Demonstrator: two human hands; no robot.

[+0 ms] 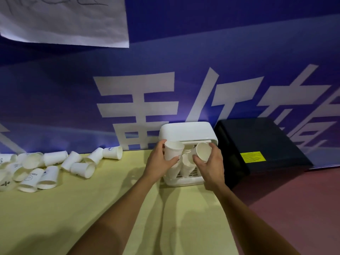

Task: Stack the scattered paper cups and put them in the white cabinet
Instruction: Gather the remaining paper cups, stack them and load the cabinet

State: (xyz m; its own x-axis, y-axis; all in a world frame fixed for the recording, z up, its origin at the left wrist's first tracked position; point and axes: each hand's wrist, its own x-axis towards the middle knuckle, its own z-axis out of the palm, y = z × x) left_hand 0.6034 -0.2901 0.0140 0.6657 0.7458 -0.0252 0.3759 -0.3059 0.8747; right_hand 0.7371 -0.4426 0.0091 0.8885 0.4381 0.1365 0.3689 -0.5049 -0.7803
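A small white cabinet (185, 130) stands at the back of the yellow table (82, 208), its front open. My left hand (158, 162) grips a stack of white paper cups (173, 150) at the cabinet's left opening. My right hand (211, 162) holds a second cup stack (203, 150), tilted with its mouth toward me, at the right opening. More stacked cups (186, 165) stand inside between my hands. Several loose paper cups (55, 164) lie scattered on their sides at the table's left.
A black box (261, 144) with a yellow label stands right beside the cabinet. A blue banner wall with large white characters runs behind the table. A white sheet (64, 19) hangs at top left. Reddish floor lies right of the table edge.
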